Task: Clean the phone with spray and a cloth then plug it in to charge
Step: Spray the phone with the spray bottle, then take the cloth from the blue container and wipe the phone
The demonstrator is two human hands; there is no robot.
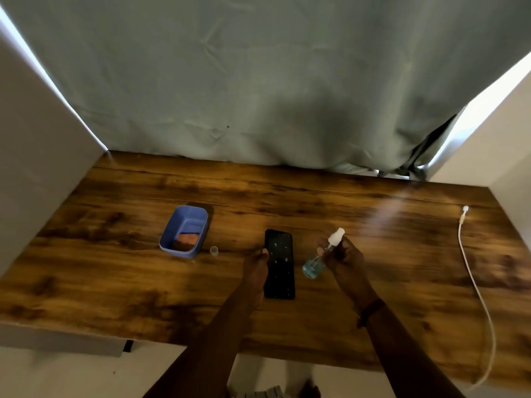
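Note:
A black phone [279,264] lies flat on the wooden table [115,282], its screen dotted with small droplets. My left hand [256,268] rests against the phone's left edge, steadying it. My right hand [343,258] holds a small clear spray bottle [316,261] with blue liquid and a white nozzle, tilted just right of the phone. An orange cloth [186,239] lies inside a blue plastic box [172,234] at the left. A white charging cable [474,282] runs along the table's right side, its plug end at the far right.
A small clear cap [214,250] stands on the table between the blue box and the phone. A grey-green curtain [258,81] hangs behind the table. White panels flank both sides.

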